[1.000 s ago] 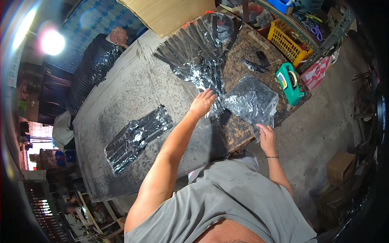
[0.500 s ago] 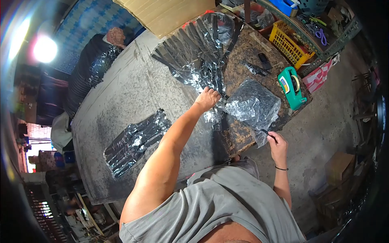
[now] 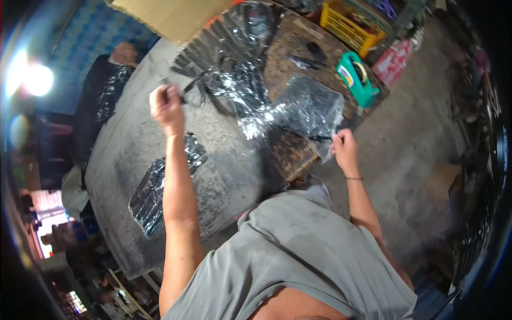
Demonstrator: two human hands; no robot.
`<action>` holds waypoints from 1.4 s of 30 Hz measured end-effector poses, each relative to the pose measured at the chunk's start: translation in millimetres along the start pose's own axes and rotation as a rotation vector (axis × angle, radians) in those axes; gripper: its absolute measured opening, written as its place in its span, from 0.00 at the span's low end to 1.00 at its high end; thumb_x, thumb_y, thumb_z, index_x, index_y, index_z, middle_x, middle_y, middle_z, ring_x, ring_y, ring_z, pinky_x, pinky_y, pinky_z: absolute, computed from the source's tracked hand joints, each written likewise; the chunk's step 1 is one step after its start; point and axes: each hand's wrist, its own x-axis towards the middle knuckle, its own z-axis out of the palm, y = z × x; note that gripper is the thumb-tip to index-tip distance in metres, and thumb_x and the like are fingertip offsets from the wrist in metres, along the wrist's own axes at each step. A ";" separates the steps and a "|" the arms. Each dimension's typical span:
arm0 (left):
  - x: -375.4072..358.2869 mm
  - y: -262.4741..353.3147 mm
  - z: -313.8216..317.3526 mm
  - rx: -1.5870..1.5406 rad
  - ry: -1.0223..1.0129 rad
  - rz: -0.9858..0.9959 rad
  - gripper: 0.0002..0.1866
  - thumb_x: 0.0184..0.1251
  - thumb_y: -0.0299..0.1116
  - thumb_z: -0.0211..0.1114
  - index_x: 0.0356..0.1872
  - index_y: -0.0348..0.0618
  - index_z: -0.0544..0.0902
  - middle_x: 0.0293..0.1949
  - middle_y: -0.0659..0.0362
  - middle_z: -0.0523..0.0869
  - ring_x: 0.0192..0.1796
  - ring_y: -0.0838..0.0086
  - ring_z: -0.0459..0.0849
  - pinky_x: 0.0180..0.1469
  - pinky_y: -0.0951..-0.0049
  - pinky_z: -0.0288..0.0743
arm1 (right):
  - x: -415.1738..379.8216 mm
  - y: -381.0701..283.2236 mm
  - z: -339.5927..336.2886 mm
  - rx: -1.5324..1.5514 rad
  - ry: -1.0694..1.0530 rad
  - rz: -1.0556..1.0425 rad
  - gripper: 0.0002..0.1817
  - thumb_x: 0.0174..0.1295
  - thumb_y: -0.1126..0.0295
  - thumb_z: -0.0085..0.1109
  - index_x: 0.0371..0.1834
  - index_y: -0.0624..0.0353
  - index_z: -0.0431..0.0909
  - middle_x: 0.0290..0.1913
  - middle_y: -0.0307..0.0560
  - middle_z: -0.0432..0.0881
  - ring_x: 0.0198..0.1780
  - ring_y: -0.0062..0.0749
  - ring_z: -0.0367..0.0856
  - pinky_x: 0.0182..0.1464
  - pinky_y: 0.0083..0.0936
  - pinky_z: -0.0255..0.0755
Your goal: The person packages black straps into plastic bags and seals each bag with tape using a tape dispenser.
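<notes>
My left hand (image 3: 167, 109) is raised over the left part of the table, its fingers closed; motion blur hides what is in them. Just right of it, a dark strip (image 3: 196, 92) sticks out from a fanned bundle of black strips in clear, shiny plastic (image 3: 234, 53). Beyond the table's near right edge, my right hand (image 3: 345, 149) pinches a thin black stick-like object (image 3: 321, 138). That object lies against the lower corner of a clear plastic bag (image 3: 309, 106). Another plastic-wrapped black bundle (image 3: 160, 192) rests flat behind my left forearm, which partly covers it.
A green tape dispenser (image 3: 357, 80) stands at the table's right edge, near small dark items (image 3: 314, 52). Behind are a yellow crate (image 3: 349, 26) and a cardboard sheet (image 3: 181, 18). A large dark wrapped roll (image 3: 98, 96) lies beyond the grey table (image 3: 224, 176).
My left hand has left the bundle's gathered end and moved left, and a strip now juts toward it. My right hand still holds the black object by the bag. The view has shifted.
</notes>
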 end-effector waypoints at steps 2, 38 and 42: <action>-16.1 25.6 -15.5 -0.217 0.083 -0.125 0.05 0.65 0.23 0.64 0.37 0.41 0.75 0.30 0.65 0.79 0.29 0.86 0.73 0.29 0.84 0.68 | -0.2 -2.0 -5.8 -0.060 -0.034 0.073 0.06 0.67 0.70 0.55 0.36 0.61 0.72 0.23 0.40 0.79 0.24 0.18 0.77 0.24 0.19 0.70; -77.4 48.4 -167.5 -0.730 -0.119 -0.511 0.18 0.72 0.39 0.59 0.55 0.39 0.71 0.42 0.50 0.85 0.42 0.70 0.85 0.45 0.69 0.81 | -158.2 -144.2 283.5 0.319 -0.752 -0.258 0.15 0.70 0.60 0.54 0.35 0.62 0.75 0.22 0.36 0.74 0.23 0.18 0.73 0.26 0.19 0.69; -88.5 53.3 -155.7 -0.774 -0.166 -0.626 0.14 0.70 0.30 0.60 0.53 0.37 0.72 0.38 0.54 0.86 0.40 0.76 0.84 0.43 0.76 0.79 | -161.6 -163.0 273.0 0.347 -0.681 -0.152 0.13 0.70 0.62 0.54 0.35 0.62 0.74 0.22 0.36 0.73 0.20 0.17 0.73 0.22 0.18 0.69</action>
